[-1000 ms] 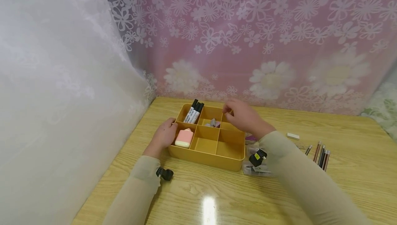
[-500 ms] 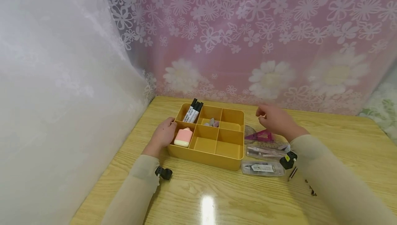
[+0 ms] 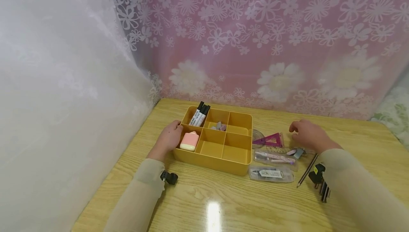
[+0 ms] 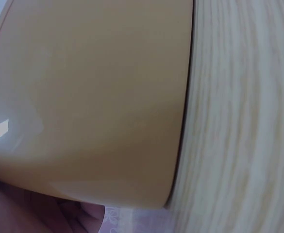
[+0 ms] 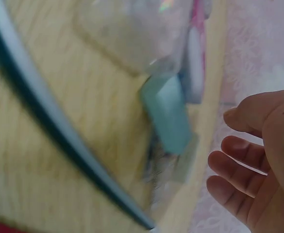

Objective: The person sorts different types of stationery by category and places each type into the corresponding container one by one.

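Box (image 3: 207,162), yellow, sits on desk (image 3: 185,200) left of clear cases (image 3: 271,174); left grip (image 3: 169,138) holds its left wall. Right grip (image 3: 311,136) empty, fingers loosely bent, on far side of grey block (image 3: 298,153). Risk: low sweep of right wrist camera (image 3: 317,173) could roll loose pencil (image 3: 307,171).

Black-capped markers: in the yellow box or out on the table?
In. The head view shows the markers leaning in the far-left compartment of the yellow box.
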The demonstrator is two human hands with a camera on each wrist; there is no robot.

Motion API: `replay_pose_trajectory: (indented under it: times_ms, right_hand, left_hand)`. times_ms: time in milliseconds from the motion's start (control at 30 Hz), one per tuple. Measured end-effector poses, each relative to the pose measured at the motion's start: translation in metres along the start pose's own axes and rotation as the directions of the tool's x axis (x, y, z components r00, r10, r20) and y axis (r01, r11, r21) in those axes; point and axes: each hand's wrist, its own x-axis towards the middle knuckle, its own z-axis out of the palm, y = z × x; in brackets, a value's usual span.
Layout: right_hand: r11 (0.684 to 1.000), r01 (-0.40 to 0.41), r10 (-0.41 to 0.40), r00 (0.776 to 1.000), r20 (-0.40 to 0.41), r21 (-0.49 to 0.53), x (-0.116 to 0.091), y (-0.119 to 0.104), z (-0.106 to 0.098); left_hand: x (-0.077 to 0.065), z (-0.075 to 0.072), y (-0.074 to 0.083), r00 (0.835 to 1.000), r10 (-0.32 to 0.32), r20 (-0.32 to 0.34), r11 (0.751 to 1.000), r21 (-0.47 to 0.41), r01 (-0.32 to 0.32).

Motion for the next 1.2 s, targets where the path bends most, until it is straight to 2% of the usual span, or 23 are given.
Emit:
replay_pose_trajectory:
  times_ms: [400, 700, 967, 1200]
  right_hand:
    - [0.997, -0.037, 0.03, 0.994, 0.104, 0.066, -0.004, 0.013, 0.006]
    - [0.998, -0.048, 0.043, 0.995, 0.091, 0.047, -0.005, 0.009, 0.009]
    - [0.998, -0.041, 0.038, 0.996, 0.08, 0.037, -0.002, 0.012, 0.016]
    - [0.996, -0.02, 0.015, 0.998, 0.056, 0.088, 0.0, -0.006, 0.011]
  left_hand:
    - [0.0, 0.0, 0.002, 1.0, 0.003, -0.006, 1.0, 0.006, -0.003]
    - [0.002, 0.0, 0.001, 1.0, 0.009, -0.008, 1.0, 0.016, -0.009]
    - [-0.001, -0.001, 0.002, 1.0, -0.012, 0.0, 1.0, 0.006, 0.012]
    - [-0.001, -0.001, 0.002, 1.0, -0.016, -0.006, 1.0, 0.015, 0.016]
